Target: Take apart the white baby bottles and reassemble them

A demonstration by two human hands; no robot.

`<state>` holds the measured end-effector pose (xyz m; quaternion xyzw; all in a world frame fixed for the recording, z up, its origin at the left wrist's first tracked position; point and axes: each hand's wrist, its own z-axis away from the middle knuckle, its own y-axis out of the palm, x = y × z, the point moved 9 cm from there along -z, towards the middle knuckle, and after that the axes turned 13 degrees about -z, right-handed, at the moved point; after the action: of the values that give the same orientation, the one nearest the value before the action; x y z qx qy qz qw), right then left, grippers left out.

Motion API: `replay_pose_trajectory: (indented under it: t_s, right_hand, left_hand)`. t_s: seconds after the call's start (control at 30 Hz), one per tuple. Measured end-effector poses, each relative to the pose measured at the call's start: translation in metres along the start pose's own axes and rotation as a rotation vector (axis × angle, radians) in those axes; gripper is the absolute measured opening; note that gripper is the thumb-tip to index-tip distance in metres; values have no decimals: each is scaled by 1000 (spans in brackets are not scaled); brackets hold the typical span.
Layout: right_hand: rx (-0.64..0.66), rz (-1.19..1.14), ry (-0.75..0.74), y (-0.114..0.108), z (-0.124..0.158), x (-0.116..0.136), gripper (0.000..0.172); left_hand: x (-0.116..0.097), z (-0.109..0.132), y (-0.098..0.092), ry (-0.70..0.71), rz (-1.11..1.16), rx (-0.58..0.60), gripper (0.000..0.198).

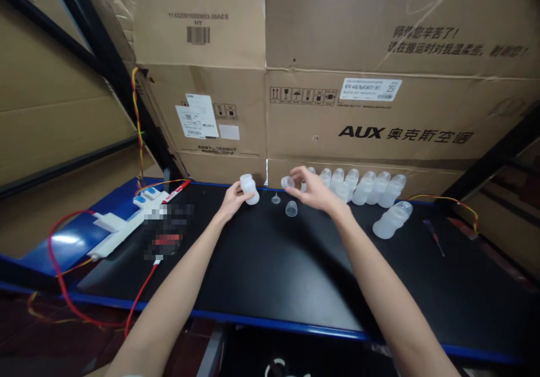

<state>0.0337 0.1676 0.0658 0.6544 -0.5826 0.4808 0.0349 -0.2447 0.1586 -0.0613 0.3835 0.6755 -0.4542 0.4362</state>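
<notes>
My left hand (233, 201) is closed around a white, translucent baby bottle (250, 189) without a cap, held tilted over the table's far part. My right hand (311, 188) pinches a small translucent ring-shaped collar (287, 183) between thumb and fingers, a short way right of the bottle. On the table between and below the hands stand a clear bottle nipple (275, 198) and a clear dome cap (291, 209). Behind and right of my right hand, several capped bottles (361, 190) stand in a row, partly hidden by the hand. One more capped bottle (390, 221) is nearer, at the right.
A black tabletop (253, 270) with a blue edge lies below. Cardboard panels (304, 135) wall off the back. At left are a white power strip (126, 228), a red marker (176, 191) and red cables (141, 292). A screwdriver (433, 236) lies at right.
</notes>
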Motion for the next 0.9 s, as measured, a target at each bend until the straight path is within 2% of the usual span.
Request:
replay_pose_trajectory:
  t_s: [0.1,0.17,0.27,0.33,0.43,0.47,0.5,0.53,0.57,0.63,0.7,0.73,0.77,0.83,0.9]
  right_hand:
    - [227,243,72,61,8,-23,29]
    - [331,373,82,95,15,-34,27]
    - [388,495,7,122,22,-36,29]
    - [369,523,-43,119,21,-32,36]
    - [285,528,10,88,14,-30,50]
    - [264,540,67,75,12,-33,51]
    - [260,555,141,62,11,-37,50]
    - [269,567,221,52,12,-43,49]
    - [287,571,295,45,14,-49,46]
    - [323,561,400,37,19,-60,39]
    - [329,549,430,36,23,-67,27]
    - [321,547,429,38,24,-69,20]
    - [311,545,427,40,25,-72,15]
    - [282,537,423,47,26,-77,14]
    - [253,521,409,55,27,-82,28]
  left_hand:
    - [11,-6,-17,-21,-241,-77,67]
    - [16,-6,-30,-42,-335,-108,60]
    - [13,-3,-47,-51,-629,-171,64]
    - [6,-1,-53,-43,-834,-198,85]
    - [-23,9,-55,78,-949,-349,125]
    - [-38,16,-53,171,-953,-415,127]
    - [-53,24,-47,281,-946,-457,119]
    - [-68,32,-35,400,-938,-439,103]
    - [-78,39,-18,510,-932,-355,81]
    - [-87,52,24,650,-943,-57,39]
    - [-79,64,59,652,-1003,217,22]
    - [-72,66,70,614,-1044,290,20]
    - [-66,66,74,561,-1089,316,21]
    - [-52,59,71,435,-1173,290,24]
    - [-42,49,57,324,-1243,224,28]
